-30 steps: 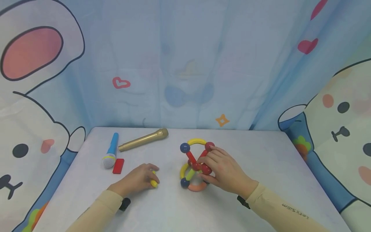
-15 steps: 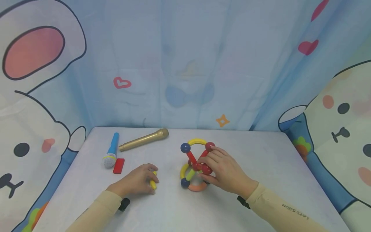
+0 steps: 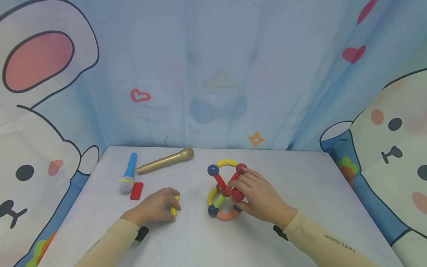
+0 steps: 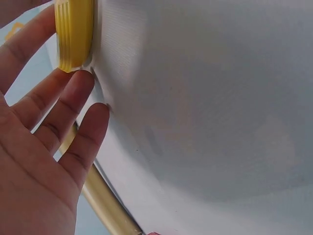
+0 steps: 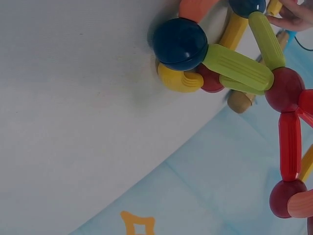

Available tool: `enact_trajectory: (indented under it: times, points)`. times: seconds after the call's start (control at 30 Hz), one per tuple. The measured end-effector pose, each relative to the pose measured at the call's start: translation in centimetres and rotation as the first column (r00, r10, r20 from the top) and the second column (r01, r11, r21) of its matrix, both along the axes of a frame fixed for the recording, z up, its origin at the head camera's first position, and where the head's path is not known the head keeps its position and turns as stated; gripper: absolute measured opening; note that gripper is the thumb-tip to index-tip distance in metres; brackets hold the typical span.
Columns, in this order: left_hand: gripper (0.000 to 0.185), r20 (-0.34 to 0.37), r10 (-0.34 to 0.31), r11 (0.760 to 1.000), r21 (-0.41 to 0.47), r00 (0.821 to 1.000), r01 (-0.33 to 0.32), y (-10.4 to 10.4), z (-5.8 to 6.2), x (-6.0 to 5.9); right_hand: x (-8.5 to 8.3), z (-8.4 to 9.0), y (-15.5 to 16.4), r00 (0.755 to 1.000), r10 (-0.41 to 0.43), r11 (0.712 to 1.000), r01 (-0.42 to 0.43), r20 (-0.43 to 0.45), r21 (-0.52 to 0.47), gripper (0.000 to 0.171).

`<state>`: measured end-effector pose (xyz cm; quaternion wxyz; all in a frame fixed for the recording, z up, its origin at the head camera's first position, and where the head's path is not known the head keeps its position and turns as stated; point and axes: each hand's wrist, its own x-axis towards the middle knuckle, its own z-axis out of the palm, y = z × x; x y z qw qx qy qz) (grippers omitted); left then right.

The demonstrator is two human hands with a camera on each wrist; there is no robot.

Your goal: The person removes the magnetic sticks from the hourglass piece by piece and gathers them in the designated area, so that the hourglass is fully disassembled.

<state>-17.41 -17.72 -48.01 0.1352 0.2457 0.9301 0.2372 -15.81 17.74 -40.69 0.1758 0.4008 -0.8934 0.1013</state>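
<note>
At lower centre, the left hand [image 3: 155, 209] curls its fingers round a short yellow ribbed rod [image 3: 174, 207] on the white table [image 3: 300, 193]. Right of it, the right hand [image 3: 258, 196] grips the ball-and-rod toy [image 3: 224, 191]: red and dark-blue balls joined by red, yellow, green and orange ribbed bars. The right sleeve [image 3: 330, 243] reads "LetsSwim".
</note>
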Motion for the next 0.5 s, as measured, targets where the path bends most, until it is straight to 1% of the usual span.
enact_trajectory:
  times: [0.17,0.37,0.5]
  points:
    - [0.03,-0.027,-0.012,1.0,-0.015,1.0,0.012,0.2,0.2,-0.1,-0.1,0.0,0.0,1.0,-0.014,1.0,0.014,0.01,0.001,0.054]
    - [0.035,-0.078,0.013,1.0,-0.015,0.997,-0.014,0.7,0.7,-0.3,-0.1,0.0,0.1,1.0,-0.022,1.0,0.022,0.015,0.0,0.057]
    - [0.037,-0.101,0.038,0.999,0.036,0.994,-0.035,1.6,1.7,-0.3,-0.1,0.1,0.2,1.0,-0.018,1.0,0.018,0.017,-0.004,0.056]
